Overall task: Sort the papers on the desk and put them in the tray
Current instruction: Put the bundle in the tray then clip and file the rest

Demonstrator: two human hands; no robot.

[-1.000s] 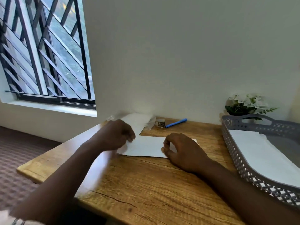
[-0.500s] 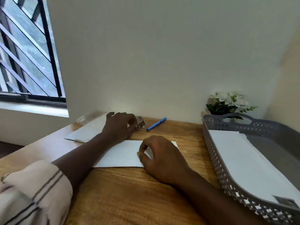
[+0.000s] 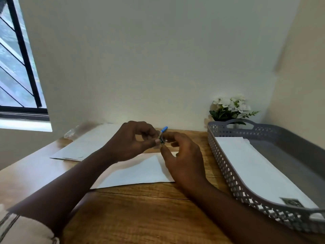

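While the bench [image 3: 140,217] carries 2 loose papers, the near sheet [image 3: 135,171] and far sheet [image 3: 91,143], the tray [image 3: 228,166] already holds some; my left hand [image 3: 130,141] and right hand [image 3: 184,159] pinch a small clip [image 3: 161,139].

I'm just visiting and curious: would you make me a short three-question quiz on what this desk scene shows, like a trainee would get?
1. True or false: the grey perforated plastic tray already holds white paper.
2. Which hand pinches the small metal clip: A) left hand only, B) right hand only, C) both hands?
3. Fill in: the blue pen lies on the wooden desk behind the ____.

Key
1. True; a white stack lies inside it.
2. C; both hands' fingertips meet on it, above the white sheet.
3. Hands; only the pen's tip shows.
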